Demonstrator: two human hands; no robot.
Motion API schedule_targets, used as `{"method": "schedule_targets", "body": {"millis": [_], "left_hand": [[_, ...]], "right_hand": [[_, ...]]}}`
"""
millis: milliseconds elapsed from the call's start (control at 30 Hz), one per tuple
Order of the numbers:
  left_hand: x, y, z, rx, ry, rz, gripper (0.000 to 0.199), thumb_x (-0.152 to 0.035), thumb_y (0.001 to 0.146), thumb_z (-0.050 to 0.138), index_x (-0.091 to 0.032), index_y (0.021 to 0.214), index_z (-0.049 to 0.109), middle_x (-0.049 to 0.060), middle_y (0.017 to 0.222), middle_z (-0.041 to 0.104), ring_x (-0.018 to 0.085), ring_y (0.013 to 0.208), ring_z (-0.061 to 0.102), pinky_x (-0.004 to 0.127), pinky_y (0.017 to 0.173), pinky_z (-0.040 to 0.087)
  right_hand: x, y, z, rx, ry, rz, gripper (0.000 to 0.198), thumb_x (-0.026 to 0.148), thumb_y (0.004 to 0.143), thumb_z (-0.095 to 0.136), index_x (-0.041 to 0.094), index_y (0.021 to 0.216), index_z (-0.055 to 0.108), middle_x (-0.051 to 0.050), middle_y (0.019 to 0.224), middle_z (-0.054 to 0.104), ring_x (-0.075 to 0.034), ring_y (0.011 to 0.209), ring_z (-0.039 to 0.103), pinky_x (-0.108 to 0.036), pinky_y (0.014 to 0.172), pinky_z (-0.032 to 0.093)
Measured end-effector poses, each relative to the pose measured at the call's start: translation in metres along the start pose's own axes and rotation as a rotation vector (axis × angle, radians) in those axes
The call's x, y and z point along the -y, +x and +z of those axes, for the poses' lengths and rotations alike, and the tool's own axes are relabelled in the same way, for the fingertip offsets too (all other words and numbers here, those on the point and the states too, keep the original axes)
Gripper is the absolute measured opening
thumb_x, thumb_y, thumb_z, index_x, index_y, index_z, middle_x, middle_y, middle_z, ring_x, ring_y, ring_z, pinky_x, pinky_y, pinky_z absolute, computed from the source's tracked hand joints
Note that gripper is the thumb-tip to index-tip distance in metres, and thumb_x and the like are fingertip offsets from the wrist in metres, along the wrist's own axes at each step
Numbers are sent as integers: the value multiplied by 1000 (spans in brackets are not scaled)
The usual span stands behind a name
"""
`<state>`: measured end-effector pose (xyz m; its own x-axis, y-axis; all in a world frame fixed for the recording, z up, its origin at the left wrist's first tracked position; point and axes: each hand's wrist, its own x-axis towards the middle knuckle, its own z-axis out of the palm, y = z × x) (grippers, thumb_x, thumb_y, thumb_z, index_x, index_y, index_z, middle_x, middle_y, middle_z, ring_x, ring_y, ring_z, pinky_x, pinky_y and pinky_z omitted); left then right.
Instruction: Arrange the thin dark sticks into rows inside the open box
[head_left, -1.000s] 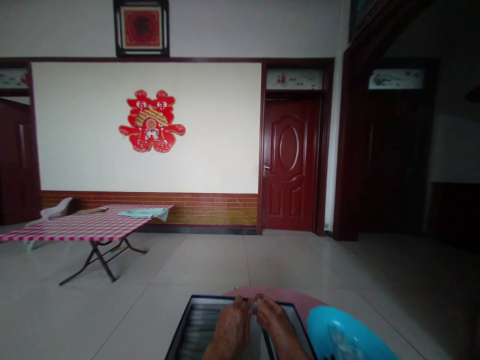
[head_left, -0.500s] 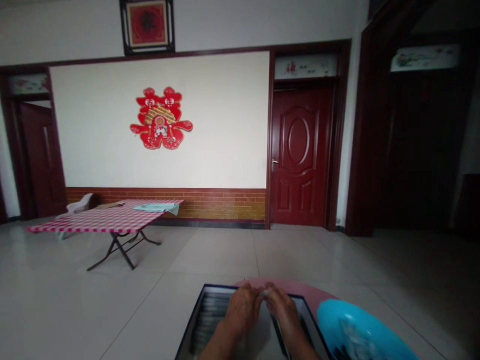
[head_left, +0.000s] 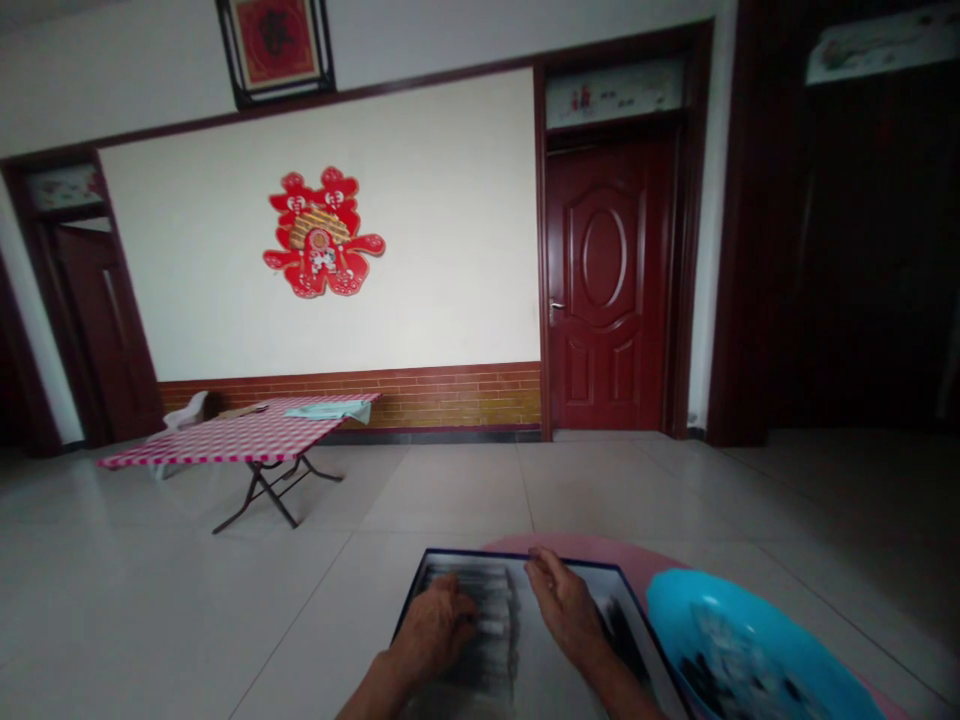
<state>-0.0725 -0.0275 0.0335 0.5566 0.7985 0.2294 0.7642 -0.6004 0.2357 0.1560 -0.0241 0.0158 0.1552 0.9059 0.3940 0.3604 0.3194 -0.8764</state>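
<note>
A shallow dark-blue-rimmed tray with a pale inside lies in front of me. Along its left side runs a row of thin grey and dark pieces, too blurred to name. My left hand is over this row, its fingers bent down onto the pieces; whatever lies under the fingertips is hidden. Near the tray's far edge, my right hand has its fingers stretched forward and close together, with nothing visible in them. Dark slender pieces lie on the tray's right side, partly behind my right forearm.
A blue basin holding small white and black pieces stands right of the tray. Both rest on a pink round surface. Farther off are a folding table with a checked cover, a white chair and a red door.
My hands, together over the middle of the tray before, have parted. The left moved left onto the row of pieces; the right stays near the far edge. The view has tilted slightly.
</note>
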Motion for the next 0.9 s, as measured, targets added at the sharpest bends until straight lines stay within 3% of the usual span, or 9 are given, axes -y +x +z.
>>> {"method": "schedule_targets", "body": {"millis": [233,400,567,700,900], "left_hand": [[-1,-3,5,-51,14,-17,22,-15,74,58,-24,90,70,4,94,63,21,91,60,29,80,46],[6,-4,8,-76,-36,-14,15,-16,75,56,-21,82,68,4,87,63,19,86,61,27,76,46],[11,-2,8,-271,-55,-46,18,-21,85,46,-20,79,63,5,80,63,19,81,60,29,75,46],[13,-1,7,-406,-56,-103,22,-24,89,40,-21,78,60,4,77,63,18,76,60,28,70,45],[13,0,8,-464,-41,-128,21,-23,88,40,-23,76,57,2,72,63,17,70,61,26,66,44]], "right_hand": [[24,-12,-5,111,-198,-294,18,28,82,50,21,72,64,-2,69,64,-17,65,58,-28,64,43],[41,-27,1,384,-364,-402,15,16,76,51,19,70,64,0,67,63,-14,62,55,-24,59,38],[36,-46,15,652,-525,-580,21,9,71,49,19,65,66,-3,69,70,-15,65,60,-24,61,39],[25,-54,25,661,-560,-626,22,11,74,50,20,69,70,-5,72,74,-17,61,63,-25,62,44],[22,-56,31,638,-609,-524,23,10,70,52,21,66,72,-7,69,76,-19,56,66,-26,59,46]]}}
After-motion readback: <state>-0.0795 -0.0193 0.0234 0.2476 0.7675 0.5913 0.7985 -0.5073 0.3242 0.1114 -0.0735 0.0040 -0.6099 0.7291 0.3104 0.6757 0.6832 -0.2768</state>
